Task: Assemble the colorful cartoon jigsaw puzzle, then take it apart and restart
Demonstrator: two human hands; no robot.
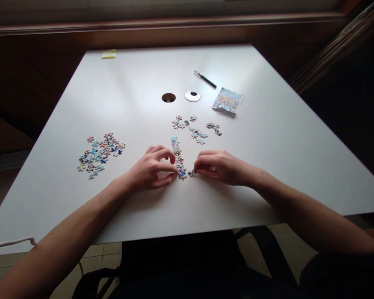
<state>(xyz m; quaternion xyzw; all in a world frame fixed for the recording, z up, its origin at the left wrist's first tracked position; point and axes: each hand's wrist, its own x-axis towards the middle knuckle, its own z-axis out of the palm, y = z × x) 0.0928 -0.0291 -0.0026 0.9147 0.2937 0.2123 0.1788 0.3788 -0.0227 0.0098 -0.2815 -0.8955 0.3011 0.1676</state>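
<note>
A narrow strip of joined jigsaw pieces [178, 157] lies lengthwise on the white table. Resting at its left side, my left hand [156, 168] has its fingers apart and curved, the tips touching or very near the strip's edge. Just right of the strip's lower end, my right hand [220, 166] pinches a small jigsaw piece [192, 172] between thumb and fingers. A gap separates that piece from the strip. Beyond the hands lie loose jigsaw pieces [198, 133] in small groups, and a larger heap of jigsaw pieces [102, 151] is spread to the left.
Farther back on the table [137, 91] are a round cable hole [168, 98], a metal ring cover [192, 96], a black pen [205, 79] and a printed picture packet [228, 100]. A yellow sticky note [109, 54] sits at the far left edge. A white cable [12, 241] crosses the near left corner.
</note>
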